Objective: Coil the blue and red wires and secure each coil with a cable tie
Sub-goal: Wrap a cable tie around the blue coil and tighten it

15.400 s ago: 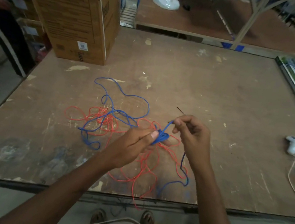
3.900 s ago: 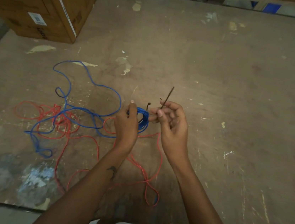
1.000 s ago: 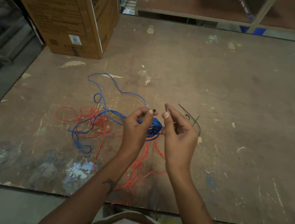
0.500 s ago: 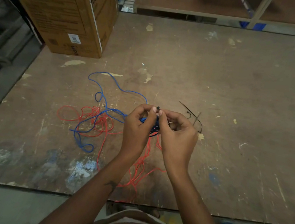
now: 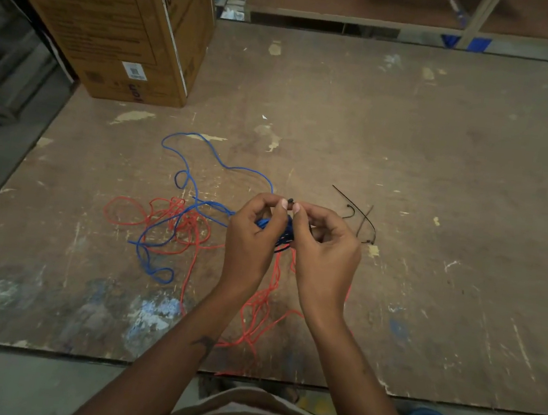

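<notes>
Here the left hand [image 5: 255,239] and the right hand [image 5: 326,248] meet above a worn brown table [image 5: 412,138], scuffed and flecked with pale chips. Between the two palms sits a small bundle of thin, glossy blue wire [image 5: 201,170], mostly covered by the curled fingers; the left hand grips it. Both thumbs and forefingers pinch a tiny black cable tie [image 5: 289,202] at the top of the bundle, only its head showing between the fingertips. The loose rest of the blue wire trails off to the left of the left hand in open loops, crossing a tangle of thin red wire [image 5: 174,219] that also runs under both wrists toward the near table edge. Just right of the right hand lie spare ties [image 5: 356,210], slim, black and curved. Far beyond the left hand stands a tall cardboard box [image 5: 116,15]. Whether the tie is already threaded cannot be told.
</notes>
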A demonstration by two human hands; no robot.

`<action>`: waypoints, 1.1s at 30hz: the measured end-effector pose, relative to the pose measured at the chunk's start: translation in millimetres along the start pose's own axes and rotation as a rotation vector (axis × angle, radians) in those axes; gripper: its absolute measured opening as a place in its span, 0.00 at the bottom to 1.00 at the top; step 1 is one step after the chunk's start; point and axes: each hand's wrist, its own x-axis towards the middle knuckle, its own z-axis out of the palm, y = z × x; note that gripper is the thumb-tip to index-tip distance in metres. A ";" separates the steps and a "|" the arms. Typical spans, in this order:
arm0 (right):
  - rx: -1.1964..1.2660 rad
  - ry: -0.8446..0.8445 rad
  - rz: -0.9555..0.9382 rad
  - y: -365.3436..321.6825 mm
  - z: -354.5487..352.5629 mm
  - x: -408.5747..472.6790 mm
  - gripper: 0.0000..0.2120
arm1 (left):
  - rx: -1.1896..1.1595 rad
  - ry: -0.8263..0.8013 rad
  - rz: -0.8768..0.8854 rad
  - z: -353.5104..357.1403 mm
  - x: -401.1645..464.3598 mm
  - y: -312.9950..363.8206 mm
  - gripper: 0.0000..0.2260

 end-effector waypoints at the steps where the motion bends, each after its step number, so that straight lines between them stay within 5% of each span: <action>1: -0.001 0.001 0.000 0.9 0.1 0.1 0.03 | 0.015 -0.003 0.014 -0.4 -0.2 1.0 0.06; 10: 0.035 -0.065 0.067 -4.8 -6.7 6.0 0.01 | 0.272 -0.104 0.104 -8.1 2.2 -3.2 0.05; 17: 0.115 -0.474 0.342 -20.9 -24.2 34.5 0.04 | 0.490 -0.078 0.315 -18.9 2.6 -0.6 0.08; 20: 0.102 -0.523 0.338 -26.0 -28.9 42.1 0.02 | 0.521 -0.060 0.364 -21.5 -0.6 2.8 0.08; 23: 0.055 -0.521 0.421 -26.3 -24.8 44.9 0.03 | 0.492 -0.089 0.365 -23.8 -0.9 1.7 0.07; 28: 0.127 -0.548 0.622 -18.5 -23.0 66.7 0.06 | 0.209 -0.366 0.178 -27.5 -2.9 -2.0 0.05; 33: 0.337 -0.381 0.573 -3.1 -3.8 72.0 0.06 | 0.096 -0.407 0.116 -27.4 -17.9 -12.7 0.11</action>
